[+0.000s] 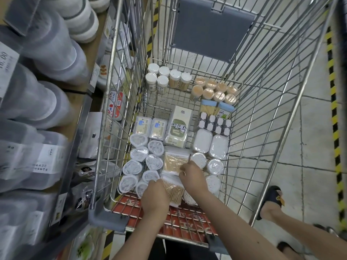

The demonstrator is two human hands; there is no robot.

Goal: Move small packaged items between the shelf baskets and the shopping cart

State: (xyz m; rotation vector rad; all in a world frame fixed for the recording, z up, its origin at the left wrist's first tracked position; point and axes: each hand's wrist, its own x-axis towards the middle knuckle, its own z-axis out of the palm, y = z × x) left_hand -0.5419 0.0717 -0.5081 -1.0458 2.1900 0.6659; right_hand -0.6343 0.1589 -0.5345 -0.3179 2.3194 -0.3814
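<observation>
**Even store light, soft at the left edge**

We see bright, flat overhead light with only faint shadows. The cart (187, 113) interior is fairly sharp; white lids (163, 71) glare slightly. The left shelf containers (37, 94) smear into blur. Wide-angle distortion bows the cart's wires outward at the edges.

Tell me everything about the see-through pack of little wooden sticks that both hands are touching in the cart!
The near pack of sticks is a clear plastic box packed tight with thin, pale tan sticks that have white tips, like cotton swabs. It lies flat on the cart floor, near the handle end. A matching pack lies just beyond it. The left hand is at its left edge, and the right hand is at its far right corner. Round white tubs crowd its left side.
</observation>
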